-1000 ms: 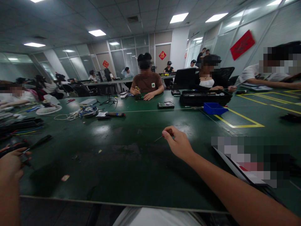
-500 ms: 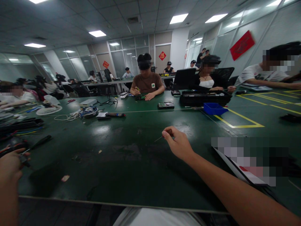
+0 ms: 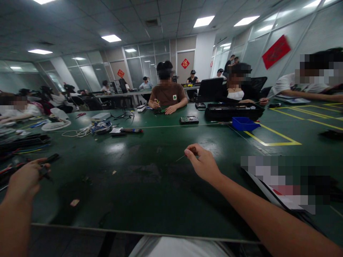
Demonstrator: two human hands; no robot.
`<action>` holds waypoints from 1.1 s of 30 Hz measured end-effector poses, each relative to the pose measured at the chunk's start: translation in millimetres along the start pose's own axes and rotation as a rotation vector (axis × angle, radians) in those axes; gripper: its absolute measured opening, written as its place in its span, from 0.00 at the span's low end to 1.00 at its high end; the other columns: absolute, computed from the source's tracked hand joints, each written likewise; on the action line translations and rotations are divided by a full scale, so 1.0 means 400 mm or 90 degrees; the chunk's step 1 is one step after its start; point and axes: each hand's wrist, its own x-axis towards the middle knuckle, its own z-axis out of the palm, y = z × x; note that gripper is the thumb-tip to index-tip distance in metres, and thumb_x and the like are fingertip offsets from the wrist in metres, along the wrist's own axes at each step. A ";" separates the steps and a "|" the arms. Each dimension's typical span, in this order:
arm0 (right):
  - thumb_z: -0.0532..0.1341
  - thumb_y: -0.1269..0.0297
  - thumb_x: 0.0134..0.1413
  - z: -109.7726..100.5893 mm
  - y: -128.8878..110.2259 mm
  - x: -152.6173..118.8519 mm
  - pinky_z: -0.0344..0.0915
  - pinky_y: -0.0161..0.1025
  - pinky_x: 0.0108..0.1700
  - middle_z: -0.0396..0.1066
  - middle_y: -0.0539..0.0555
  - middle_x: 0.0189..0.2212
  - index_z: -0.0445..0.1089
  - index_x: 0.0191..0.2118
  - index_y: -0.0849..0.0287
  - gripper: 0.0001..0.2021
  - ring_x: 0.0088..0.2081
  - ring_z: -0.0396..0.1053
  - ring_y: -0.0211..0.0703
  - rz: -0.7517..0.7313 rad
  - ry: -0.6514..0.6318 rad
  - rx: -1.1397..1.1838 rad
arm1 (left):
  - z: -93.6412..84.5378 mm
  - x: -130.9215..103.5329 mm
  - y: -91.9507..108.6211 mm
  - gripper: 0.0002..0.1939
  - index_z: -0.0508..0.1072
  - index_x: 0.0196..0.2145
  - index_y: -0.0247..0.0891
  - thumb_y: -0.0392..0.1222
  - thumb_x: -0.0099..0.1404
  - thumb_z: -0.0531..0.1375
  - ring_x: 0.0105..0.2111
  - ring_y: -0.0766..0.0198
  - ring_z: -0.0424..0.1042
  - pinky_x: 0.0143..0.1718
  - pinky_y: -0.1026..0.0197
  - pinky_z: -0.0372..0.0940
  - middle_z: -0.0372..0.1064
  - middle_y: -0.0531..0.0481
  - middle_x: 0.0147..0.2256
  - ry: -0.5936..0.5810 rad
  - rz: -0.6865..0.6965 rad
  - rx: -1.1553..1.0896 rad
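Note:
Over the middle of the green table, my right hand [image 3: 203,163] is closed round a small screwdriver [image 3: 180,157]. Its thin shaft points left and slightly down, and the fingers hide most of the reddish-brown handle. At the left, my left hand [image 3: 24,180] is closed on a small dark part [image 3: 45,172] that juts out past the fingertips. Blur and shade keep me from telling what kind of part it is. Just behind that hand, a dark tool handle [image 3: 53,157] lies among other tools and wires.
A bare green tabletop [image 3: 150,200] lies before me, with small scraps [image 3: 74,202] on it. Farther off are a hard drive [image 3: 189,120], a blue tray [image 3: 244,124], a long black casing [image 3: 233,112] and cables [image 3: 100,127]. A co-worker [image 3: 168,94] sits opposite. A white-edged item [image 3: 264,187] lies right.
My left hand has moved right and a little upward with the dark part, now covering some of the tools behind it. My right hand and the screwdriver have stayed put.

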 end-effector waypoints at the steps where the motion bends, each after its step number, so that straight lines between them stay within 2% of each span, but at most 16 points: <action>1: 0.56 0.56 0.65 0.000 0.000 0.000 0.64 0.40 0.35 0.75 0.52 0.29 0.70 0.38 0.56 0.11 0.32 0.73 0.45 0.000 0.000 -0.001 | 0.015 -0.009 0.014 0.07 0.65 0.26 0.37 0.27 0.49 0.54 0.20 0.70 0.62 0.25 0.70 0.61 0.63 0.61 0.17 -0.016 -0.032 -0.045; 3: 0.55 0.56 0.65 -0.002 -0.002 0.000 0.64 0.40 0.35 0.74 0.52 0.29 0.70 0.38 0.56 0.11 0.32 0.73 0.45 0.001 0.001 -0.003 | 0.048 -0.027 0.040 0.09 0.67 0.27 0.36 0.25 0.51 0.54 0.22 0.72 0.62 0.27 0.71 0.60 0.64 0.62 0.18 -0.039 -0.078 -0.104; 5: 0.55 0.56 0.65 -0.003 -0.003 -0.001 0.64 0.41 0.34 0.75 0.52 0.29 0.70 0.37 0.56 0.11 0.32 0.73 0.45 0.000 0.005 -0.005 | 0.085 -0.048 0.064 0.09 0.69 0.28 0.36 0.26 0.53 0.54 0.23 0.72 0.62 0.29 0.70 0.60 0.64 0.61 0.19 -0.068 -0.079 -0.109; 10: 0.56 0.56 0.65 -0.004 -0.006 -0.001 0.65 0.41 0.34 0.75 0.52 0.29 0.70 0.37 0.56 0.11 0.32 0.74 0.46 0.000 0.008 -0.001 | 0.192 -0.138 0.124 0.13 0.71 0.35 0.35 0.28 0.54 0.53 0.27 0.68 0.64 0.33 0.67 0.59 0.65 0.56 0.24 -0.244 -0.010 -0.128; 18: 0.56 0.56 0.64 -0.008 -0.010 -0.001 0.66 0.41 0.34 0.75 0.53 0.29 0.71 0.37 0.56 0.11 0.32 0.74 0.47 -0.002 0.018 -0.005 | 0.368 -0.335 0.198 0.20 0.72 0.39 0.33 0.35 0.46 0.54 0.29 0.60 0.64 0.31 0.61 0.57 0.65 0.51 0.24 -0.508 0.108 -0.162; 22: 0.56 0.56 0.65 -0.008 -0.003 0.000 0.66 0.42 0.35 0.76 0.54 0.30 0.71 0.38 0.56 0.11 0.34 0.75 0.48 0.013 0.044 -0.014 | 0.427 -0.456 0.241 0.21 0.72 0.39 0.34 0.34 0.47 0.52 0.29 0.61 0.64 0.33 0.60 0.58 0.66 0.51 0.25 -0.634 0.125 -0.200; 27: 0.55 0.54 0.65 -0.003 0.010 0.001 0.67 0.43 0.36 0.76 0.55 0.32 0.71 0.39 0.56 0.12 0.35 0.75 0.48 0.026 0.069 -0.015 | 0.484 -0.597 0.278 0.19 0.72 0.38 0.35 0.34 0.48 0.51 0.28 0.61 0.65 0.35 0.59 0.59 0.66 0.51 0.25 -0.791 0.172 -0.169; 30: 0.57 0.54 0.64 0.000 0.012 0.004 0.68 0.44 0.38 0.76 0.55 0.33 0.70 0.40 0.56 0.11 0.36 0.75 0.48 0.028 0.083 -0.006 | 0.509 -0.658 0.266 0.18 0.72 0.42 0.37 0.36 0.55 0.51 0.30 0.60 0.67 0.36 0.57 0.61 0.69 0.50 0.28 -0.825 0.250 -0.070; 33: 0.57 0.57 0.63 0.001 0.016 0.006 0.68 0.44 0.40 0.77 0.56 0.36 0.70 0.42 0.56 0.10 0.38 0.75 0.49 0.042 0.088 -0.008 | 0.528 -0.693 0.230 0.24 0.70 0.53 0.40 0.40 0.58 0.57 0.39 0.54 0.70 0.46 0.51 0.64 0.72 0.47 0.38 -0.771 0.420 0.096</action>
